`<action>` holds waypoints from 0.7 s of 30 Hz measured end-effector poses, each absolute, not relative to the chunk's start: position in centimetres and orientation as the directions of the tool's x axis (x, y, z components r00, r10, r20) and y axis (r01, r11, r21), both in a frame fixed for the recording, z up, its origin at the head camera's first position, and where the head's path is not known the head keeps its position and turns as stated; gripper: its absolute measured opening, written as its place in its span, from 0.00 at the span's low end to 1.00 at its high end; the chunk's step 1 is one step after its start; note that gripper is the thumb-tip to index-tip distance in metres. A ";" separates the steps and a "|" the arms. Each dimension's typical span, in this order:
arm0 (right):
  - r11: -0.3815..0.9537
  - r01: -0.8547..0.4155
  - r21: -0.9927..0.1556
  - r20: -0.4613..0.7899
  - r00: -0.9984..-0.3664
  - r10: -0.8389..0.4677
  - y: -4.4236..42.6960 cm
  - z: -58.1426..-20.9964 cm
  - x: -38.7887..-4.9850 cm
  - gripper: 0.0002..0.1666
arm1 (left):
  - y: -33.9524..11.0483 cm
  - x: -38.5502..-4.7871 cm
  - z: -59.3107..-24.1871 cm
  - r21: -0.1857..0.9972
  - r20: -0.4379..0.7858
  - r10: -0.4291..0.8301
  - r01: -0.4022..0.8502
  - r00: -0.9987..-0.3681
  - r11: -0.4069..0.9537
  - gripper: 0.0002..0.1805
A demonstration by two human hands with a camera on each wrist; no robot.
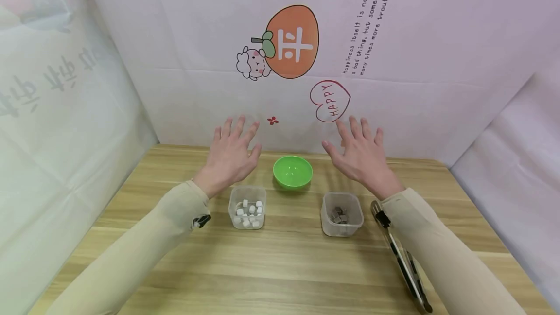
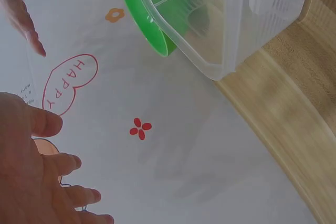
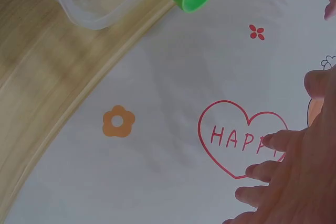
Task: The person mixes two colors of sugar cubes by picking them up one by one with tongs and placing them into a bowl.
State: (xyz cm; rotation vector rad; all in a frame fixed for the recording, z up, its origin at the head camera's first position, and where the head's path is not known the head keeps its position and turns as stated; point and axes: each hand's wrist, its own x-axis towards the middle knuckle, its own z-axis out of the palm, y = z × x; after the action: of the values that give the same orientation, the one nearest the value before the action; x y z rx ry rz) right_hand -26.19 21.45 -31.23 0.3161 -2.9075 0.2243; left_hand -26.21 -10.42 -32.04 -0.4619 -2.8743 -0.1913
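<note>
Both hands are held up with fingers spread, holding nothing. The left hand [image 1: 229, 159] is above the back of the table, behind and left of a clear container [image 1: 247, 208] of white cubes. On the other side, the right hand [image 1: 360, 159] hovers behind a second clear container [image 1: 342, 215] with dark grey cubes inside. Between the hands stands a green bowl [image 1: 292, 172], which looks empty. In the left wrist view, the left hand [image 2: 37, 171] shows with its fingers apart; in the right wrist view, so does the right hand [image 3: 294, 166].
Metal tongs [image 1: 404, 261] with dark parts lie on the wooden table [image 1: 262, 276] at the right, partly under the right forearm. A white printed cloth [image 1: 197, 86] hangs behind the table's back edge, with more white cloth at both sides.
</note>
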 end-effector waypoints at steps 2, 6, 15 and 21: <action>0.965 -0.229 -0.129 0.224 -0.954 -0.197 21.5 -31.2 -26.1 0.54 | -10.4 -26.1 -32.0 0.092 0.239 0.294 0.323 -0.925 0.942 0.35; 0.963 -0.234 -0.137 0.228 -0.953 -0.199 21.6 -31.3 -25.8 0.54 | -10.4 -25.9 -32.0 0.096 0.240 0.296 0.326 -0.924 0.940 0.35; 0.962 -0.241 -0.126 0.238 -0.949 -0.207 21.5 -31.8 -25.4 0.53 | -10.4 -25.5 -32.4 0.114 0.255 0.303 0.339 -0.918 0.934 0.35; 0.962 -0.237 -0.132 0.232 -0.951 -0.203 21.6 -31.9 -25.1 0.53 | -10.3 -25.3 -32.4 0.125 0.261 0.302 0.342 -0.917 0.931 0.35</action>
State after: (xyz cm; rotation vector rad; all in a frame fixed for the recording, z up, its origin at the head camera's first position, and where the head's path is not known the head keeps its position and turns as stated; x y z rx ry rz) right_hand -25.06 21.57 -31.88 0.3287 -2.8958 0.2330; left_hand -25.31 -10.29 -32.40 -0.4822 -2.8513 -0.2458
